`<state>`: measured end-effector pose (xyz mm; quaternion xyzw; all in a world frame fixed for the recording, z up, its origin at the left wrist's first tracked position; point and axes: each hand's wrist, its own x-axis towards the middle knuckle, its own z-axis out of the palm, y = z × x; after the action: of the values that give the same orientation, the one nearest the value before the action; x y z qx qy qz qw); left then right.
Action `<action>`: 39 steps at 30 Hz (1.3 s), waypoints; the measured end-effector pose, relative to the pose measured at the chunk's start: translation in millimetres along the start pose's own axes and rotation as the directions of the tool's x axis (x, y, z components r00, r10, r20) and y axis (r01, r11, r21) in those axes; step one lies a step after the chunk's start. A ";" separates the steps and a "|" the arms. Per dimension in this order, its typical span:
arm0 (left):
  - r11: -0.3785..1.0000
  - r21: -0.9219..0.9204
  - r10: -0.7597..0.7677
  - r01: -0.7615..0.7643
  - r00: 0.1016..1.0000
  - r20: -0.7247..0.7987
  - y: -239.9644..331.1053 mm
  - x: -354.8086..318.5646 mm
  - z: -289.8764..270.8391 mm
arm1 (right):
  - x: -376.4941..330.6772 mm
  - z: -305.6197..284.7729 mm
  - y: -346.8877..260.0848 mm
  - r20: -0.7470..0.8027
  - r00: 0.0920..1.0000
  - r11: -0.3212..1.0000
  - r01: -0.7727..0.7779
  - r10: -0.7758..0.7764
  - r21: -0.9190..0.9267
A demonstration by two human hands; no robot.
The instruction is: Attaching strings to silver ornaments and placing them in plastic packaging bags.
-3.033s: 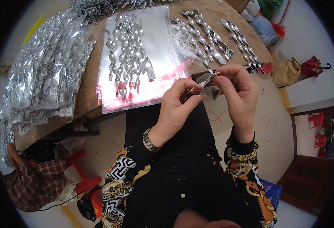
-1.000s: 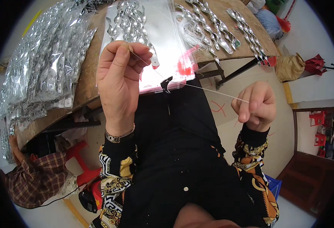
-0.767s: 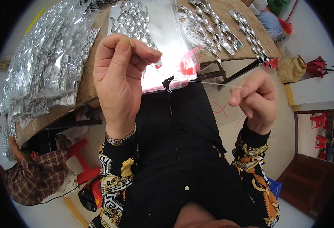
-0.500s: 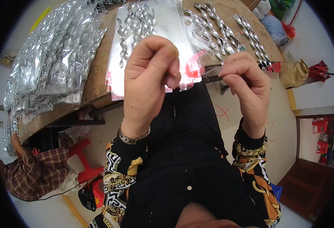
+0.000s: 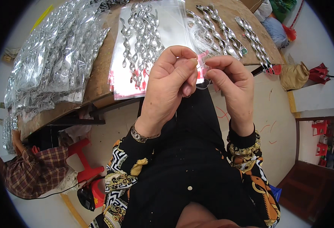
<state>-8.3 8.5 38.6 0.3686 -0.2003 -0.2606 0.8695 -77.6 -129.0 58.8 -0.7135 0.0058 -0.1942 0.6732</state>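
Note:
My left hand point(image 5: 170, 78) and my right hand point(image 5: 231, 79) are close together above my lap, just off the table's near edge. Both have thumb and forefinger pinched. A thin white string point(image 5: 202, 88) shows faintly between them; its ends are hidden by my fingers. Behind my left hand, twisted silver strips point(image 5: 141, 34) lie on a stack of clear plastic bags point(image 5: 170, 19) with a pink-and-red lower edge. Past my right hand lie a tangled bundle of white string point(image 5: 201, 36) and more twisted silver strips point(image 5: 222, 28).
A tall heap of bagged silver strips point(image 5: 56, 57) covers the left of the wooden table point(image 5: 98, 72). Another person in a plaid shirt point(image 5: 37, 171) is at the lower left beside a red stool point(image 5: 85, 163). A tan bag point(image 5: 294, 76) and red umbrella point(image 5: 319, 72) are at right.
My hands have come closer together; the left moved right and slightly down, the right moved left. The pinched fingertips now nearly meet. More silver strips show behind my left hand.

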 end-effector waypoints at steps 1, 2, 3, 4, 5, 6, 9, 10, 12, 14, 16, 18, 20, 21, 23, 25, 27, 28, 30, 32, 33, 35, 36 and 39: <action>1.000 0.019 0.001 -0.001 1.000 -0.014 0.1 -0.3 0.8 | -0.2 0.1 -0.2 0.004 1.000 1.000 -0.022 0.022 0.008; 0.999 0.038 0.004 -0.002 1.000 -0.029 0.3 -0.7 1.2 | -0.3 0.2 0.7 0.005 1.000 1.000 -0.022 0.022 0.008; 0.999 0.038 0.004 -0.003 1.000 -0.030 -0.2 -0.9 1.2 | -0.4 0.2 2.3 0.022 1.000 1.000 -0.011 0.011 0.010; 0.998 0.066 0.013 -0.011 1.000 -0.026 -0.9 -1.1 1.2 | -0.6 0.3 3.3 0.040 0.999 1.000 0.000 0.000 0.012; 0.995 0.093 0.020 -0.018 1.000 -0.021 -1.3 -1.3 1.3 | -1.0 0.5 3.5 0.039 0.999 1.000 0.000 0.000 0.012; 0.995 0.093 0.020 -0.018 1.000 -0.021 -1.4 -1.9 1.7 | -1.4 0.9 3.5 0.050 0.999 1.000 -0.011 0.010 0.024; 0.993 0.116 0.015 -0.011 0.999 -0.033 -2.5 -2.9 2.0 | -2.4 1.4 5.4 0.056 0.998 0.999 -0.017 0.015 0.038; 0.992 0.130 0.013 -0.009 0.999 -0.030 -3.2 -2.9 1.4 | -2.6 1.3 6.4 0.053 0.999 0.999 -0.011 0.009 0.039; 0.990 0.144 0.013 -0.009 1.000 -0.026 -3.6 -3.9 1.8 | -3.3 1.3 7.0 0.051 0.999 0.999 -0.007 0.004 0.041; 0.984 0.178 0.020 -0.015 0.999 -0.027 -4.1 -5.0 2.6 | -3.8 1.0 7.4 0.050 0.999 0.999 -0.003 0.001 0.042; 0.983 0.183 0.013 -0.009 1.000 -0.018 -4.5 -5.3 1.5 | -4.4 0.4 7.6 0.050 0.999 0.999 -0.016 0.014 0.037; 0.982 0.189 0.005 -0.004 1.000 -0.008 -3.9 -5.7 1.1 | -4.5 -0.2 7.9 0.053 0.998 0.999 -0.022 0.020 0.037; 0.978 0.209 -0.019 0.023 1.000 -0.022 -2.7 -7.2 1.6 | -4.4 -0.4 7.9 0.056 0.998 0.999 -0.028 0.026 0.037; 0.978 0.210 -0.019 0.024 1.000 -0.023 -1.5 -7.8 1.7 | -4.2 -0.4 7.4 0.048 0.999 0.998 -0.029 0.026 0.054; 0.960 0.275 -0.048 0.046 0.999 -0.001 1.2 -8.8 1.8 | -3.7 -1.0 7.7 0.039 0.999 0.997 -0.031 0.028 0.070; 0.947 0.318 -0.039 0.035 0.999 0.005 2.2 -9.4 2.4 | -2.5 -2.5 9.8 0.041 0.999 0.992 -0.028 0.023 0.126; 0.932 0.361 -0.028 0.023 1.000 0.009 3.4 -9.7 2.4 | -2.6 -2.9 12.6 0.031 0.999 0.986 -0.034 0.029 0.164; 0.926 0.377 -0.032 0.029 0.999 0.001 4.1 -9.5 2.3 | -2.8 -3.0 14.0 0.022 0.999 0.979 -0.039 0.035 0.201; 0.919 0.392 -0.037 0.036 0.999 -0.006 3.4 -9.5 1.6 | -2.8 -3.2 17.0 0.016 0.999 0.966 -0.048 0.046 0.254; 0.928 0.369 -0.031 0.048 0.998 -0.052 0.6 -9.8 0.9 | -3.1 -3.3 19.6 0.011 0.998 0.951 -0.057 0.057 0.305; 0.928 0.368 -0.032 0.049 0.998 -0.052 -0.2 -9.7 1.3 | -3.3 -3.2 20.7 0.015 0.999 0.950 -0.047 0.045 0.308; 0.940 0.335 -0.031 0.059 0.995 -0.090 -1.4 -9.3 2.0 | -3.7 -3.1 20.7 0.019 0.999 0.950 -0.037 0.033 0.311; 0.941 0.334 -0.031 0.060 0.995 -0.090 -1.4 -9.3 2.0 | -4.3 -3.0 19.8 0.020 0.999 0.956 -0.049 0.045 0.291; 0.945 0.320 -0.036 0.062 0.996 -0.087 -0.8 -9.8 1.4 | -5.0 -2.4 20.5 0.017 0.998 0.963 -0.058 0.056 0.262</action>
<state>-17.0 13.1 37.3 0.5206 -0.1961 -0.2311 0.7982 -77.7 -131.9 37.8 -0.6183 -0.0025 -0.1706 0.7672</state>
